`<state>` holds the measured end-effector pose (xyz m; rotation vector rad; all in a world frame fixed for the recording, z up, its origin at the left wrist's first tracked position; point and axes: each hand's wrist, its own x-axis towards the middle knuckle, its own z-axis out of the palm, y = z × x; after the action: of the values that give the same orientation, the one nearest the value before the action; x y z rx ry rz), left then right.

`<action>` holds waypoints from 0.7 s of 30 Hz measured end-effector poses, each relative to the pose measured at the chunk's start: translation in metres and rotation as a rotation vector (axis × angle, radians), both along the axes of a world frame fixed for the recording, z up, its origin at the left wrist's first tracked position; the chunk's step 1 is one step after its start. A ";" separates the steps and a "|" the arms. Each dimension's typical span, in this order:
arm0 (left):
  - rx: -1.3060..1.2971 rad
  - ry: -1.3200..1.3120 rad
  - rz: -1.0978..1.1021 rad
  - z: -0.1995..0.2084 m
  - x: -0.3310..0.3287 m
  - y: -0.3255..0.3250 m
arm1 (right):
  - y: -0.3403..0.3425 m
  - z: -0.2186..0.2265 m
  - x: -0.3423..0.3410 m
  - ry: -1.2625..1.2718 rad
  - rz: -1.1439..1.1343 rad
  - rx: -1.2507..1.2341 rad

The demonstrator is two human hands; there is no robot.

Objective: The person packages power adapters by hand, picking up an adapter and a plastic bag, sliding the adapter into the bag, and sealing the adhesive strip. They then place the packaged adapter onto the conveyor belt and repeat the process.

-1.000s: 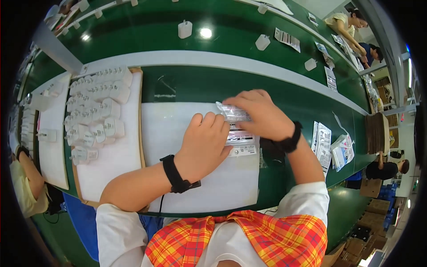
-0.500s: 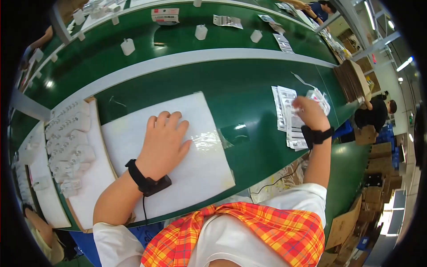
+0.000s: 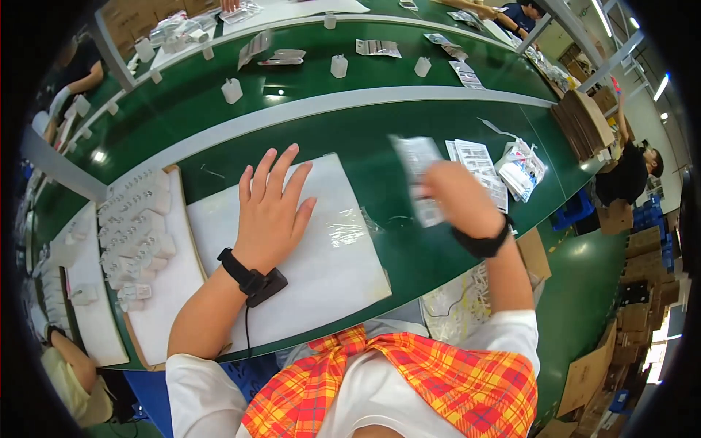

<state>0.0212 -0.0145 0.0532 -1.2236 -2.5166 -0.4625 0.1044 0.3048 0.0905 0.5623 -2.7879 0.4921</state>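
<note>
It's a white short-sleeved shirt (image 3: 358, 401), red-and-yellow plaid cloth (image 3: 445, 372) knotted across it, black wristbands (image 3: 483, 241) both sides, the left sporting a rectangular black box (image 3: 268, 287), black cable (image 3: 247, 328) dangling!

My left forearm (image 3: 203, 312) slants inward to a palm-down left hand (image 3: 270, 212), fingers (image 3: 282, 170) splayed away from me; my right forearm (image 3: 505, 281) leads to a blurred right hand (image 3: 466, 201), curled in a grip.

The worktop (image 3: 343, 139) has a smooth green surface. Directly on it, from left to right: two brown-edged white boards (image 3: 182, 317), a white sheet (image 3: 321, 270), overlapping printed packets (image 3: 476, 164), a white bag (image 3: 521, 172), and stacked brown cardboard (image 3: 582, 125) at the right end.
</note>
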 end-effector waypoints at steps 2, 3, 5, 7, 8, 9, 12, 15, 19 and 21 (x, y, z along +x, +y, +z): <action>0.104 0.165 0.031 0.006 0.003 -0.002 | -0.065 -0.010 -0.048 -0.097 0.335 -0.189; 0.111 0.171 0.018 0.002 -0.002 0.003 | -0.090 -0.024 -0.066 -0.078 0.397 -0.158; 0.225 -0.390 -0.088 -0.018 -0.017 -0.003 | -0.120 -0.046 -0.091 -0.047 0.488 -0.143; 0.288 -0.676 -0.126 -0.028 -0.029 -0.008 | -0.132 -0.056 -0.102 -0.551 0.457 -0.079; 0.197 -0.677 -0.092 -0.029 -0.031 -0.008 | -0.131 -0.058 -0.098 -0.559 0.473 -0.074; 0.109 -0.681 -0.062 -0.030 -0.033 -0.006 | -0.123 -0.059 -0.087 -0.483 0.508 -0.093; -0.040 -0.609 -0.027 -0.026 -0.028 -0.003 | -0.086 -0.038 -0.047 -0.486 0.679 0.022; -0.175 -0.424 0.001 -0.015 -0.018 0.001 | -0.031 -0.028 -0.048 -0.930 0.904 -0.330; -0.211 -0.445 0.098 -0.005 -0.012 0.007 | 0.093 -0.026 -0.199 -0.532 0.088 -0.460; -0.211 -0.481 0.126 -0.006 -0.018 0.019 | 0.165 -0.061 -0.277 0.009 -0.633 -0.996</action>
<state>0.0034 0.0040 0.0468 -1.1192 -3.0969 -0.5223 -0.1722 0.4693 0.0295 -0.5015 -2.1054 1.5013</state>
